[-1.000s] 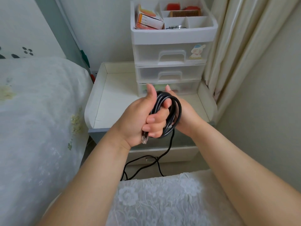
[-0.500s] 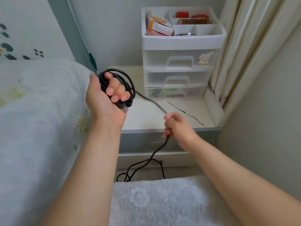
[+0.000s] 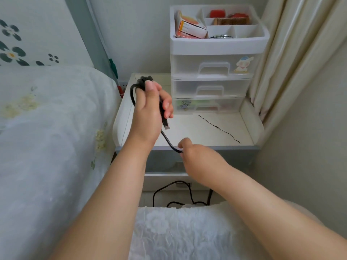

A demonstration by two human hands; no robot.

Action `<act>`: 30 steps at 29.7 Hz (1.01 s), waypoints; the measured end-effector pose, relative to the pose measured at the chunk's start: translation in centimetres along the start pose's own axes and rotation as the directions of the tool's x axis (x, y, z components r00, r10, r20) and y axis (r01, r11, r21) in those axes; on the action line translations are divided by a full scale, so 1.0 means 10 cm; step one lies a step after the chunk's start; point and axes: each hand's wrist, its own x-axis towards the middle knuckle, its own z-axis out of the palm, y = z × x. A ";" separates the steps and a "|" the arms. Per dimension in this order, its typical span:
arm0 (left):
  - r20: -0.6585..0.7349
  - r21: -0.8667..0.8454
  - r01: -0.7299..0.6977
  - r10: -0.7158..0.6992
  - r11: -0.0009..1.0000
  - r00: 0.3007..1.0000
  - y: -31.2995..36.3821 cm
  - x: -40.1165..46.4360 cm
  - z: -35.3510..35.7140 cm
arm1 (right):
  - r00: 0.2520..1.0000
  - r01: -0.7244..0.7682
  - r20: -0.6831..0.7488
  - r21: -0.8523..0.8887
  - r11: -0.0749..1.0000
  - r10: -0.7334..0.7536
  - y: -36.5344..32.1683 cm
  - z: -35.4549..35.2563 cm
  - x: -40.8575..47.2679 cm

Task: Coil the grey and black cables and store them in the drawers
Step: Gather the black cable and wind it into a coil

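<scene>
While the left hand [image 3: 150, 111] is held up over the white bedside table [image 3: 206, 132], its fingers curl round a bunch of black cable [image 3: 169, 141]. Most of the loops are hidden behind the hand, so only a bit of black peeks out at the top and the left side. A clear plug [image 3: 166, 126] on 1 end hangs just under the fingers. From there the cable runs down to the right hand [image 3: 197, 156], which pinches it near the front edge of the table. Its fingertips are tucked under, so I cannot tell which ones do the pinching. More cable lies in loose loops on the floor below, partly hidden by white lacy cloth [image 3: 187, 235].

At the back of the table stands a set of 3 see-through drawers [image 3: 210, 87], all closed. What is inside them is too foggy to make out. On top sits a tray with a box [image 3: 190, 27] and a comb [image 3: 231, 21]. A thin black string [image 3: 218, 128] lies on the table. No grey cable shows.
</scene>
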 end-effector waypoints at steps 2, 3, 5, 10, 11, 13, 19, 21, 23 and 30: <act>0.036 0.229 -0.016 0.008 0.973 0.999 -0.04 0.00 0.02 | 1.000 0.003 0.000 0.092 0.996 -0.003 -0.05 -0.02 -0.03; 0.058 0.327 -0.028 0.010 0.945 0.998 -0.06 0.00 0.03 | 1.000 -0.011 0.011 0.144 0.990 0.010 -0.05 -0.06 -0.04; 0.113 0.468 -0.064 0.012 0.881 0.994 -0.10 -0.02 0.05 | 0.998 -0.048 0.038 0.210 0.976 0.041 -0.03 -0.16 -0.06; 0.196 0.614 -0.108 -0.019 0.782 0.980 -0.17 -0.04 0.10 | 0.992 -0.130 0.031 0.199 0.971 0.126 0.16 -0.34 -0.06; 0.216 0.641 -0.120 -0.028 0.758 0.976 -0.19 -0.05 0.11 | 0.991 -0.134 0.019 0.190 0.972 0.133 0.19 -0.36 -0.06; 0.252 0.715 -0.151 -0.051 0.682 0.966 -0.21 -0.08 0.15 | 0.993 -0.119 -0.002 0.191 0.974 0.121 0.24 -0.40 -0.06; 0.382 0.902 -0.338 -0.130 0.269 0.915 -0.27 -0.14 0.30 | 0.979 -0.179 0.199 0.726 0.664 0.047 0.33 -0.48 -0.08; 0.402 0.897 -0.352 -0.163 0.269 0.901 -0.28 -0.16 0.32 | 0.967 -0.214 0.254 0.811 0.544 0.002 0.41 -0.51 -0.10; 0.414 0.888 -0.350 -0.185 0.297 0.891 -0.29 -0.17 0.33 | 0.965 -0.208 0.261 0.839 0.503 -0.036 0.47 -0.54 -0.12; 0.390 0.849 -0.239 -0.253 0.471 0.885 -0.33 -0.20 0.30 | 0.981 -0.138 0.161 0.971 0.194 -0.112 0.62 -0.53 -0.07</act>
